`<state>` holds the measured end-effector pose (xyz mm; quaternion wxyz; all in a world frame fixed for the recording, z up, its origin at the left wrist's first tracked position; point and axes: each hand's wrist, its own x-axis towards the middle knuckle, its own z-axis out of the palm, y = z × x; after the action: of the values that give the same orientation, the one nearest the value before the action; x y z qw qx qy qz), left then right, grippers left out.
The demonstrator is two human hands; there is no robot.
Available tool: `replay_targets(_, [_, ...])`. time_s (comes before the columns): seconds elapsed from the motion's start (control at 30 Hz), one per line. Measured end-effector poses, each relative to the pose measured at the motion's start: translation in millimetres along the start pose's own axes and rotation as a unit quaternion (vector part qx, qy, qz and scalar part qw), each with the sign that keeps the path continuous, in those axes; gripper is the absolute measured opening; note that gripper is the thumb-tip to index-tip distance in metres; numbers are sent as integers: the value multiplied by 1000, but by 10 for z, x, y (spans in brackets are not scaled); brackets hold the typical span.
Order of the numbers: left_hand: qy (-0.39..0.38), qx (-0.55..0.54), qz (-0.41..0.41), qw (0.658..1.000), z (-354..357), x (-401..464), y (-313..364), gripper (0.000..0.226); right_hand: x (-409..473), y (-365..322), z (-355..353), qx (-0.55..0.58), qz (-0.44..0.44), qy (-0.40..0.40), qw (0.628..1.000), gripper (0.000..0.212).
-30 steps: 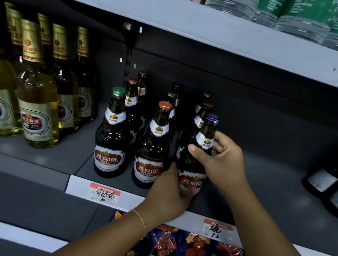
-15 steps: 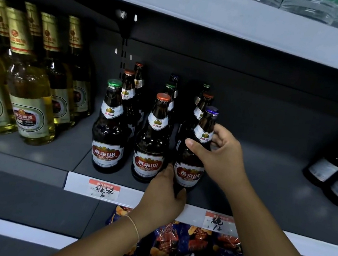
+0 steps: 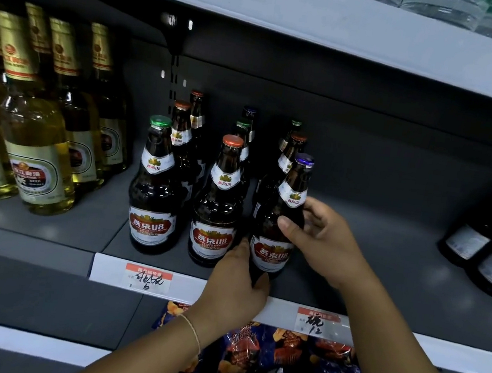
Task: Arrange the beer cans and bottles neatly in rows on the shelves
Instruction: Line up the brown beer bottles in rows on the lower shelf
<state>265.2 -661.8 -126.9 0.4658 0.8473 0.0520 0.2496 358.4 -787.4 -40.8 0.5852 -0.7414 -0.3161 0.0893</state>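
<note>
Both hands grip 1 dark beer bottle [image 3: 278, 218] at center frame on the shelf [image 3: 384, 267]: left hand [image 3: 236, 282] curled around its base, right hand [image 3: 322, 237] around its shoulder.

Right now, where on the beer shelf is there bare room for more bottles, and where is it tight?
Bare shelf lies between the purple-capped bottle, gripped by both the left hand and right hand, and the dark bottles at far right. A narrower strip separates the green-capped bottle from the yellow bottles. The brown rows are crowded.
</note>
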Motion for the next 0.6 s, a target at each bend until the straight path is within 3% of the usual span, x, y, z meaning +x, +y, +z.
replay_targets(0.6, [-2, 36, -21, 999, 33, -12, -31, 61, -32, -31, 64, -3, 4, 22, 1000, 32])
